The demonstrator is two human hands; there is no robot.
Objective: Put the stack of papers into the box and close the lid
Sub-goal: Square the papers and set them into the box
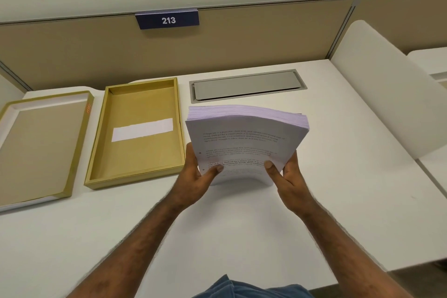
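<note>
A thick stack of white printed papers (pixel 246 138) stands tilted on its near edge on the white desk, bowed across its width. My left hand (pixel 198 176) grips its lower left side and my right hand (pixel 285 174) its lower right, thumbs on the top sheet. Just left of the stack lies the open tan box (pixel 180 128), holding a brown sheet with a white label. The box lid (pixel 70 169) lies upside down further left.
A grey cable hatch (pixel 246 84) is set into the white desk (pixel 338 176) behind the papers. A beige partition (pixel 242 38) with a "213" sign (pixel 168 20) runs along the back. A white divider panel (pixel 387 94) rises on the right.
</note>
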